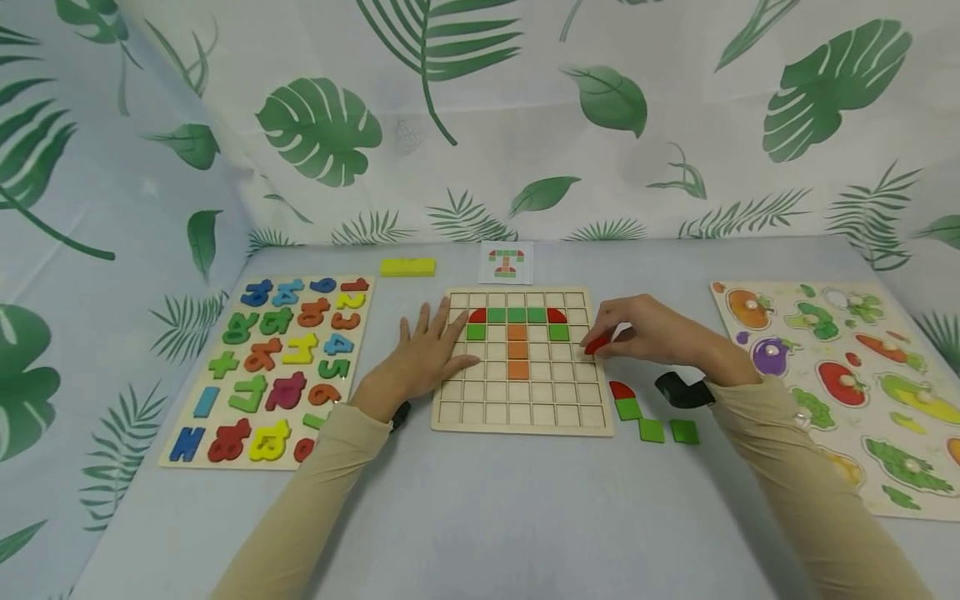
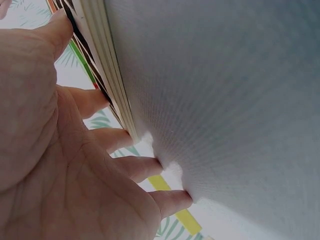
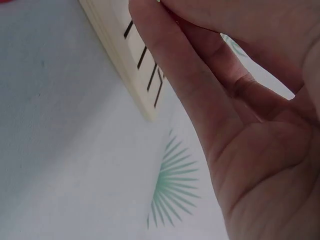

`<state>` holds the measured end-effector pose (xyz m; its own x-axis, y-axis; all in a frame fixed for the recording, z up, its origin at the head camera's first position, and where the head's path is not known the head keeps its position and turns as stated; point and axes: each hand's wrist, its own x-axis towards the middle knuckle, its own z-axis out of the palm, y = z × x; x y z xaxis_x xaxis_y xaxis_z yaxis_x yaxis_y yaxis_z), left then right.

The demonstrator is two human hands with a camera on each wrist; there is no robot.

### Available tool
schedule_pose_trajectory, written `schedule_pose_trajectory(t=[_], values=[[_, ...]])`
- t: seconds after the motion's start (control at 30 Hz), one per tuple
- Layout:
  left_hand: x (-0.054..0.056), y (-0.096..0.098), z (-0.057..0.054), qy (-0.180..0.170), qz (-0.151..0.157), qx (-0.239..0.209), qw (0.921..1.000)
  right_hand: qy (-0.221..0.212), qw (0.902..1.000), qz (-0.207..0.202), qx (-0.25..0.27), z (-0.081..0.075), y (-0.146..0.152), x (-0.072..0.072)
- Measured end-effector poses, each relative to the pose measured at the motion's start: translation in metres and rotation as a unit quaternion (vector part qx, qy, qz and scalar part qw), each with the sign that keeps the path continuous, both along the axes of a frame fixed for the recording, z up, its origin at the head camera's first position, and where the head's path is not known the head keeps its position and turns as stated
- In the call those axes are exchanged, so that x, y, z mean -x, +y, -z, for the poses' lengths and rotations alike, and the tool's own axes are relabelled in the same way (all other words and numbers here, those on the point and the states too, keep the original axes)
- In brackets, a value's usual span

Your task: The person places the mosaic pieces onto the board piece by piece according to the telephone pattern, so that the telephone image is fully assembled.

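A wooden grid board (image 1: 525,421) lies mid-table, holding red quarter-round tiles (image 1: 557,316), green square tiles (image 1: 517,315) and a column of orange tiles (image 1: 517,351) in a T-like pattern. My left hand (image 1: 426,354) spreads its fingers over the board's left edge; in the left wrist view, thumb and index finger touch the board's side (image 2: 107,60). Between thumb and fingers my right hand (image 1: 648,333) pinches a red tile (image 1: 596,344) at the board's right edge. That tile's full shape is partly hidden. In the right wrist view the fingers hide the tile.
Loose tiles, one red (image 1: 621,390) and several green (image 1: 652,430), lie right of the board. Behind it are a pattern card (image 1: 506,262) and a yellow block (image 1: 407,267). A number puzzle (image 1: 277,367) stands left, a vegetable puzzle (image 1: 840,383) right.
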<state>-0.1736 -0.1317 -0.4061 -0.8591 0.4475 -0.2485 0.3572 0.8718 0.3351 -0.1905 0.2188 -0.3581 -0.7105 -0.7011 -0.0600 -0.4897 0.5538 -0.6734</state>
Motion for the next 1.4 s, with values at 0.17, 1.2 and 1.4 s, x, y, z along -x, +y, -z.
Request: schedule_pose_trajectory(t=[0.17, 1.2, 1.4], values=[[-0.001, 0.0, -0.001, -0.001, -0.002, -0.005, 1.0, 0.007, 0.9999, -0.015, 0.0, 0.003, -0.007, 0.0], [-0.001, -0.001, -0.002, 0.006, 0.006, -0.002, 1.0, 0.052, 0.9969, -0.055, 0.02, 0.008, -0.048, 0.0], [0.0, -0.001, 0.0, 0.013, 0.007, -0.001, 0.9999, 0.016, 0.9984, -0.046, 0.029, 0.013, -0.055, -0.001]])
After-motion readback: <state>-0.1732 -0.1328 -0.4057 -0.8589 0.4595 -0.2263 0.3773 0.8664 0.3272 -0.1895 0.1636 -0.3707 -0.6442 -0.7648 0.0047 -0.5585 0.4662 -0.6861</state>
